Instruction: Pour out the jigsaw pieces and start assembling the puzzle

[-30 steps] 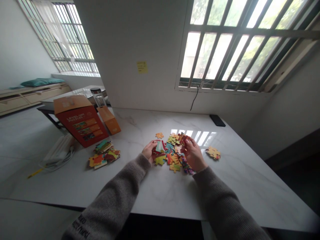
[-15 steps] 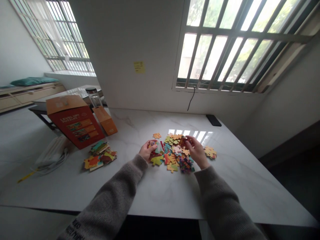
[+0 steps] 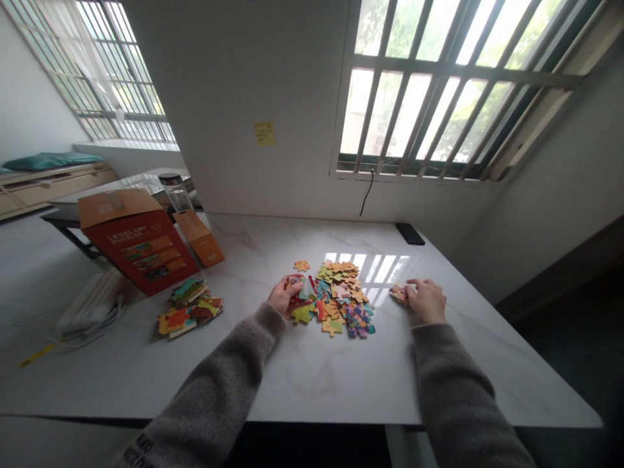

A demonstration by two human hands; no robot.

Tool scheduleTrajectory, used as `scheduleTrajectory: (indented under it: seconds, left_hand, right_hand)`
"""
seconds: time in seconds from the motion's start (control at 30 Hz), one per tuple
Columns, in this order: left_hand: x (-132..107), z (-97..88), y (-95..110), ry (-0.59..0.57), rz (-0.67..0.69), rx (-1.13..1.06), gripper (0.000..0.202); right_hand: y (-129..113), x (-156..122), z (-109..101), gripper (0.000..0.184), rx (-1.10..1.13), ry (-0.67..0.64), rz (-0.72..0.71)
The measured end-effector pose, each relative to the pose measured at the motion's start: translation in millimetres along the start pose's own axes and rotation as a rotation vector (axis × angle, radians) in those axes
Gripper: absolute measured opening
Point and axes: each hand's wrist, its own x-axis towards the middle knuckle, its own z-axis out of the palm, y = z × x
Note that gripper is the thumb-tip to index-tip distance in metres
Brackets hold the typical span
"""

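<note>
My left hand (image 3: 281,296) is closed on several puzzle pieces (image 3: 308,286) at the left side of a mixed heap of puzzle pieces (image 3: 341,292). The held pieces show white, red and teal print. Over to the right, my right hand (image 3: 428,301) rests at a small pile of puzzle pieces (image 3: 397,294), its fingertips pinched together on a piece there. The fingers partly cover that piece and the pile. A lone orange puzzle piece (image 3: 301,266) lies behind my left hand. Purple patterned pieces (image 3: 359,321) form the near right part of the heap.
Another stack of puzzle pieces (image 3: 192,308) lies on the left of the white marbled table (image 3: 312,383). Behind it stand a red puzzle box (image 3: 141,244) and a smaller orange box (image 3: 199,237). A white cable bundle (image 3: 92,309) is far left. A black phone (image 3: 410,234) lies at the back right.
My right hand has moved right, from the heap to the small pile, carrying a dark piece away. My left hand keeps its pieces in about the same place. The view has shifted slightly.
</note>
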Motion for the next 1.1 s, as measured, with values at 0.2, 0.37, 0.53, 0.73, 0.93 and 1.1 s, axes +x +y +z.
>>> scheduleTrajectory:
  seconds: [0.2, 0.37, 0.53, 0.73, 0.93, 1.1]
  left_hand:
    - [0, 5.4, -6, -0.019, 0.02, 0.002, 0.038]
    - [0, 9.1, -13, -0.075, 0.071, -0.007, 0.039]
    - [2, 7.7, -17, -0.102, 0.066, -0.004, 0.04]
    - [1, 8.4, -18, -0.115, 0.102, -0.005, 0.044]
    - [-5, 11.2, -15, -0.111, 0.063, 0.063, 0.041]
    - [-5, 9.4, -15, -0.124, 0.061, 0.167, 0.029]
  right_hand:
    - [-90, -43, -5, 0.034, 0.626, 0.006, -0.216]
    - [-178, -97, -3, 0.023, 0.893, -0.318, -0.45]
    - [-186, -97, -3, 0.03, 1.008, -0.313, -0.36]
    - [-185, -98, 1, 0.03, 1.12, -0.356, -0.308]
    - [-181, -98, 0, 0.029, 1.218, -0.345, -0.263]
    - [-175, -90, -5, 0.032, 1.297, -0.458, -0.282]
